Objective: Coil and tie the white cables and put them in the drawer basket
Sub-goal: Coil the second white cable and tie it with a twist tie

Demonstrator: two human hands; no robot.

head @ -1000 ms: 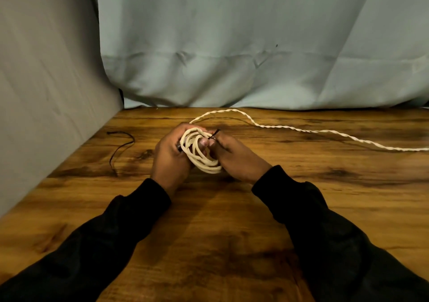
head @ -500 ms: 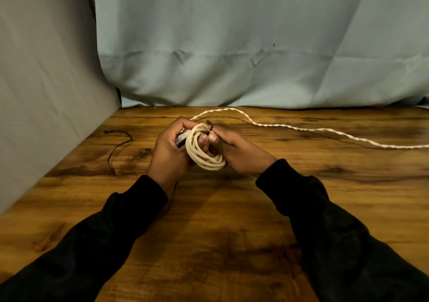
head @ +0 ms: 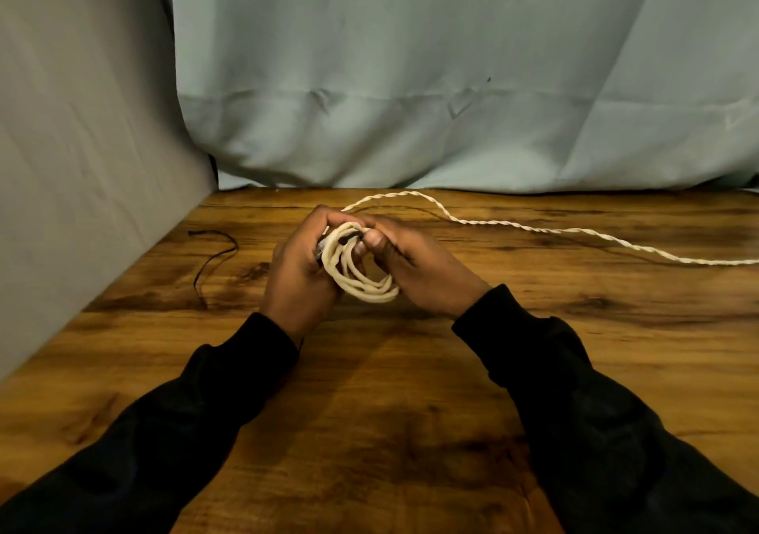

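A coiled white cable (head: 361, 275) sits between both hands just above the wooden table (head: 390, 390). My left hand (head: 300, 270) grips the coil's left side, fingers curled over its top. My right hand (head: 415, 266) pinches a thin black tie (head: 349, 239) at the top of the coil with thumb and fingers. A second white cable (head: 513, 226), twisted and uncoiled, lies stretched across the table behind my hands and runs off the right edge. No drawer basket is in view.
A loose black tie (head: 215, 256) lies on the table at the left, near a grey fabric wall (head: 82, 155). A pale green curtain (head: 451, 81) hangs along the table's far edge.
The black tie's free end, which stuck up beside my right thumb, is now down against the top of the coil. The coil has tilted slightly, and both hands have closed in.
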